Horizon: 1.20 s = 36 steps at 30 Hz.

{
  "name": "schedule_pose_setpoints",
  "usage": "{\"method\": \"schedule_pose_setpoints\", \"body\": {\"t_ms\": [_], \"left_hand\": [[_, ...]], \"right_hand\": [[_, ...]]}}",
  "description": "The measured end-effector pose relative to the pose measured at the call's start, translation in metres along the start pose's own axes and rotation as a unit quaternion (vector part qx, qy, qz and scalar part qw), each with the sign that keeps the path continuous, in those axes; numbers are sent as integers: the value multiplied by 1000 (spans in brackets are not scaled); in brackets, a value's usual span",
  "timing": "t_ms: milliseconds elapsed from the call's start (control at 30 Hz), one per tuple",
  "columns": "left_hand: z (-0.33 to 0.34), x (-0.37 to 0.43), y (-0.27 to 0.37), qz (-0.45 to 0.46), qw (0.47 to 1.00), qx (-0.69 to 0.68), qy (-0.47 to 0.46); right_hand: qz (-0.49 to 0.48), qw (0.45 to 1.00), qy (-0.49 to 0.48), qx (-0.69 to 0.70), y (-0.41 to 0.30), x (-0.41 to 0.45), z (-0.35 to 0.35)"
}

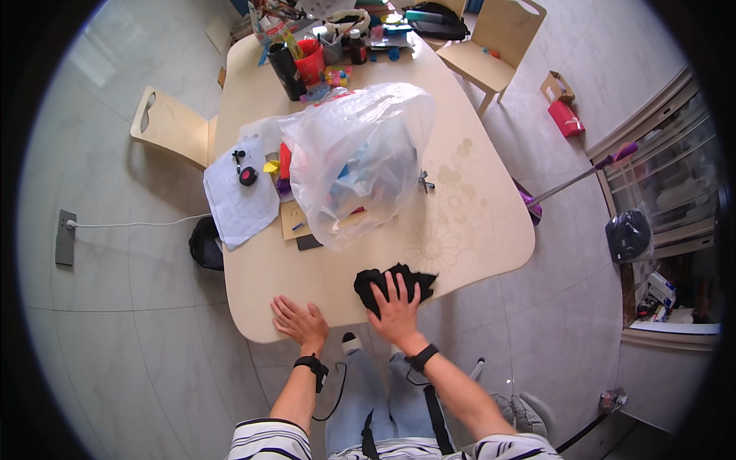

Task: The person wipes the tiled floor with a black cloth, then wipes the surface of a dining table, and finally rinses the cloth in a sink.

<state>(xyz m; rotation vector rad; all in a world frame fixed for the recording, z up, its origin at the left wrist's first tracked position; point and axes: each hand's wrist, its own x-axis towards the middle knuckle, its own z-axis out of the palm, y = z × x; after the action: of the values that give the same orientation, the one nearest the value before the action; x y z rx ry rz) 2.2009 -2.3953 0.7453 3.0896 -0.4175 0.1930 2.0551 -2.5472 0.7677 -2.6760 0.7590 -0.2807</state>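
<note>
My right hand [397, 305] lies palm down with spread fingers on a crumpled black cloth [368, 283] at the table's near edge. The cloth's far side is jagged, and part of it is hidden beneath the palm. To the left, my left hand [300, 322] rests flat on the bare wooden tabletop [256, 302] close to the near left corner. Nothing shows in its fingers. Beyond both hands stands a bulging translucent plastic bag [356, 167], its contents blurred by the film.
Left of the bag lie white papers [241, 201] with a small round black device [248, 176]. At the far end are a black cylinder [287, 72], a red cup [310, 62] and a brown bottle [357, 49]. Chairs [172, 123] flank the table; a purple-handled broom [575, 178] leans at right.
</note>
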Motion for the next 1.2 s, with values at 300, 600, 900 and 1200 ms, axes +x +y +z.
{"method": "schedule_pose_setpoints", "body": {"t_ms": [300,600,900,1200], "left_hand": [[6,-3,4,13,1000,7,4],[-9,-18,18,-17,997,-81,6],[-21,-95,218,180,964,-198,-6],[-3,-105,277,116,986,-113,51]], "right_hand": [[150,981,67,-100,206,59,-67],[-11,999,-21,-28,138,-12,-54],[58,996,35,-64,288,65,-101],[-73,997,-28,7,292,20,-122]]}}
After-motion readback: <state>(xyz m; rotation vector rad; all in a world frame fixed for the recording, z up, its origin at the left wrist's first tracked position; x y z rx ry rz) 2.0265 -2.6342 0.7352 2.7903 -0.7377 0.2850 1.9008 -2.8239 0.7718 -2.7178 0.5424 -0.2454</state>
